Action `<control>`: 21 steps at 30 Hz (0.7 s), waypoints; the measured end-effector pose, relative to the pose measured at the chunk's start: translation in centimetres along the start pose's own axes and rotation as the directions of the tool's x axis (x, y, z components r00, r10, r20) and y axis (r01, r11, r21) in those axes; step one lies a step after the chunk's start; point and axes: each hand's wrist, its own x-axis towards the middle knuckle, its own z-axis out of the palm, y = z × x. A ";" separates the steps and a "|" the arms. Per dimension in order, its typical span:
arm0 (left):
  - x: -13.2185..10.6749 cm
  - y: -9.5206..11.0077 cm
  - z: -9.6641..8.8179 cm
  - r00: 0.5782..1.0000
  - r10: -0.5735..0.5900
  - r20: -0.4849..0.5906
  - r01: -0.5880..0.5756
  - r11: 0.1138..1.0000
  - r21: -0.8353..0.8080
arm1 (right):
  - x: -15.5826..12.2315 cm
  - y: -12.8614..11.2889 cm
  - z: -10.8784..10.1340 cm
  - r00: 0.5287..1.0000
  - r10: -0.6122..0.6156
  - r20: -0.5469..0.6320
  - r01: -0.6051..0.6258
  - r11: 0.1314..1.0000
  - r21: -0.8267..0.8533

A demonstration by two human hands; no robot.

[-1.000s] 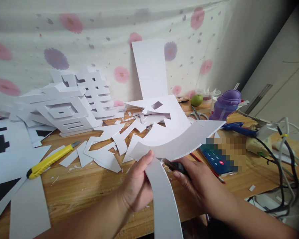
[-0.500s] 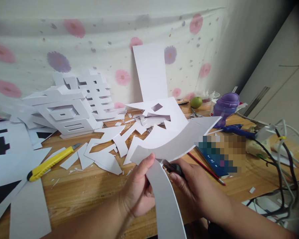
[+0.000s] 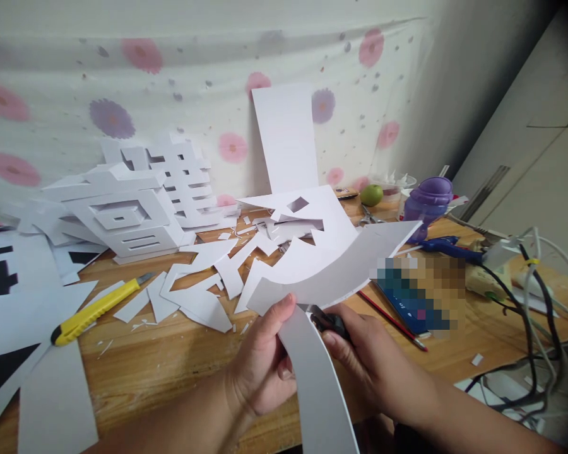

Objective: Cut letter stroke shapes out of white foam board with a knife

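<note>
My left hand (image 3: 265, 359) grips a curved white foam board sheet (image 3: 331, 274), its thumb lying on top near the cut. A long strip of the same board (image 3: 319, 384) bends down past the hand toward the bottom edge. Black-handled scissors (image 3: 334, 323) sit in my closed right hand (image 3: 364, 343), just right of the left thumb. Their blades are at the split between sheet and strip; the lower part of the handles is hidden by my fingers.
Cut board scraps (image 3: 203, 302) lie behind my hands. Cut-out white characters (image 3: 127, 214) stand by the wall. A yellow utility knife (image 3: 99, 309) lies left. At right are a phone (image 3: 404, 302), a red pencil (image 3: 392, 321), a purple cup (image 3: 428, 205) and cables (image 3: 530, 315).
The scissors' blades have shifted slightly at the cut, reaching a little farther toward the left thumb. The strip's lower end has swung slightly right. Both hands keep their hold.
</note>
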 end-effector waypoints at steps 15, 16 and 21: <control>-0.2 0.2 0.0 0.990 0.103 -0.091 -0.097 0.993 0.069 | -0.8 0.0 -1.0 0.956 -0.254 -0.148 0.244 0.966 -0.088; -0.2 0.1 0.0 0.991 0.107 -0.081 -0.101 0.992 0.077 | -0.8 0.0 -1.1 0.965 -0.237 -0.114 0.229 0.970 -0.083; -0.3 0.0 0.0 0.996 0.085 -0.003 -0.085 0.991 0.102 | -0.5 0.3 -1.1 0.984 -0.176 -0.003 0.175 0.984 -0.041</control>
